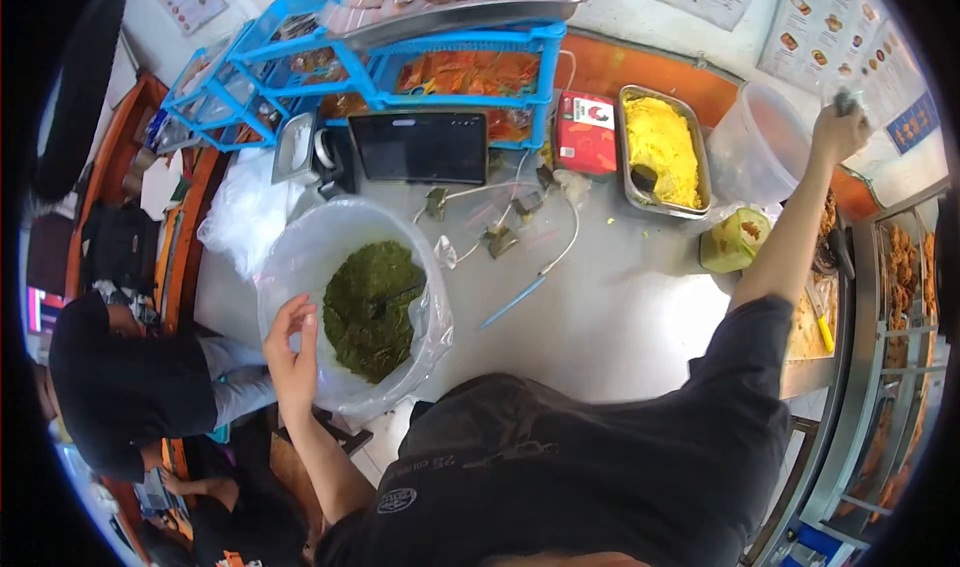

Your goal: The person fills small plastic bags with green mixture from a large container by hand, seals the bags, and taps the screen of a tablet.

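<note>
Green sauce [360, 302] in tub [282, 272]; left hand [291, 355] at its edge, fingers loosely parted, empty; right hand [840, 135], raised far right, curled round bag [848, 102]; over-squeezing could burst it, slack fingers drop it

Mix [352, 312], dark green. Rack [460, 41], bright blue. Paste [662, 149], yellow. Box [583, 150], red, white label. Counter [615, 302], grey.
</note>
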A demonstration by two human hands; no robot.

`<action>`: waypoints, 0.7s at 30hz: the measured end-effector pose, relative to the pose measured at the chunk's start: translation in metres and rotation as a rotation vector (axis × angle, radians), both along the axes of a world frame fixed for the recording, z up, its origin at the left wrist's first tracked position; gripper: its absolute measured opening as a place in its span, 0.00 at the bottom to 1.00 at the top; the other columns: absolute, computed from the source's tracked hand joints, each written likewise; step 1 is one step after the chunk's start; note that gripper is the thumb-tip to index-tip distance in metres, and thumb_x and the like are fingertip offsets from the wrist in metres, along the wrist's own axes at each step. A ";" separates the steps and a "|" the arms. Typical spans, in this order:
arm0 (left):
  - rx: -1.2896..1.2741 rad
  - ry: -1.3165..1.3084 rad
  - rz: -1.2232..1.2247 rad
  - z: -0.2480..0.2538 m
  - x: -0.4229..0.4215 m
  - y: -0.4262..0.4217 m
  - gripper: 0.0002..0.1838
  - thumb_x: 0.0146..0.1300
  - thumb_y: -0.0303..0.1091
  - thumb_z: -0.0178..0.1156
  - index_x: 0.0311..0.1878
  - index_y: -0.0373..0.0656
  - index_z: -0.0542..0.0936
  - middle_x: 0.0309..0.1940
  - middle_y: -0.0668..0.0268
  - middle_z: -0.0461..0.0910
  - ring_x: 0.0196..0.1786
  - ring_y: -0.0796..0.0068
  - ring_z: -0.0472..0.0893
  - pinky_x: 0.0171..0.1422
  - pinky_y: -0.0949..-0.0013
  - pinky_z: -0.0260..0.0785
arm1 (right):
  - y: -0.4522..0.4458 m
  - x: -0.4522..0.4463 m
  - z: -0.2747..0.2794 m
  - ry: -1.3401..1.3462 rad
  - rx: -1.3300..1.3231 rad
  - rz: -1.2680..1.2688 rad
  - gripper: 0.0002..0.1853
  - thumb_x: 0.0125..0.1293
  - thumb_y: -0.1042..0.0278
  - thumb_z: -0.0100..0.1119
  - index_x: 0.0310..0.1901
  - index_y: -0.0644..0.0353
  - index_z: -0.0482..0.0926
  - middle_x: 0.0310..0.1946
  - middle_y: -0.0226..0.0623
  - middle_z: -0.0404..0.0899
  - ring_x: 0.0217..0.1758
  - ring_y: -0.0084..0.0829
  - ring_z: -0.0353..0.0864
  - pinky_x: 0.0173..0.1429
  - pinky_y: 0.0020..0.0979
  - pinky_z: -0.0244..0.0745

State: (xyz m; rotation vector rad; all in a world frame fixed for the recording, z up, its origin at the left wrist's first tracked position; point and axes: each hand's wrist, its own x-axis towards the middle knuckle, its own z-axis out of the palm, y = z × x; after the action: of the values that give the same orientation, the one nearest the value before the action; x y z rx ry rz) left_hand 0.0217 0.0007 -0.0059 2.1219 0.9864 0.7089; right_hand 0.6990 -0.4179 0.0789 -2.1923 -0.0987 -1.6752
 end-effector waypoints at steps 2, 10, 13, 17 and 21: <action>-0.006 -0.009 0.003 0.000 -0.001 -0.001 0.15 0.67 0.32 0.56 0.52 0.34 0.77 0.39 0.60 0.83 0.45 0.73 0.80 0.52 0.70 0.69 | -0.027 0.056 -0.058 0.806 -0.353 -0.068 0.25 0.58 0.48 0.60 0.52 0.57 0.79 0.50 0.51 0.77 0.55 0.51 0.74 0.61 0.48 0.65; -0.017 0.029 0.010 0.004 0.001 -0.002 0.15 0.67 0.31 0.57 0.53 0.33 0.77 0.40 0.59 0.82 0.42 0.74 0.79 0.50 0.71 0.69 | 0.217 -0.225 -0.199 0.716 -0.109 1.049 0.15 0.55 0.68 0.66 0.43 0.62 0.80 0.43 0.48 0.79 0.47 0.46 0.77 0.54 0.42 0.72; -0.016 0.020 0.012 0.002 0.001 -0.001 0.15 0.67 0.31 0.56 0.53 0.33 0.77 0.39 0.59 0.82 0.42 0.74 0.79 0.50 0.71 0.70 | 0.271 -0.311 -0.237 0.987 -0.566 0.915 0.26 0.49 0.59 0.70 0.50 0.61 0.78 0.43 0.49 0.77 0.52 0.46 0.75 0.56 0.43 0.70; 0.003 0.027 0.024 0.001 0.000 0.000 0.16 0.67 0.32 0.57 0.53 0.33 0.76 0.40 0.58 0.83 0.42 0.74 0.79 0.50 0.70 0.70 | 0.284 -0.328 -0.281 0.980 -0.410 0.714 0.27 0.53 0.64 0.65 0.57 0.59 0.74 0.45 0.47 0.76 0.52 0.46 0.74 0.56 0.42 0.69; -0.016 0.012 0.024 0.004 0.003 -0.001 0.16 0.67 0.33 0.57 0.53 0.33 0.77 0.40 0.58 0.83 0.42 0.74 0.79 0.51 0.70 0.70 | 0.272 -0.296 -0.295 0.888 -0.360 0.860 0.13 0.56 0.70 0.58 0.44 0.62 0.78 0.42 0.49 0.77 0.48 0.51 0.75 0.50 0.44 0.72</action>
State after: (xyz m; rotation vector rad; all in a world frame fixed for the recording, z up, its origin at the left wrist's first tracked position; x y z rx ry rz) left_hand 0.0243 -0.0008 -0.0015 2.1061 1.0220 0.6982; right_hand 0.4026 -0.1455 -0.2160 -2.3880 -0.9748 -0.1933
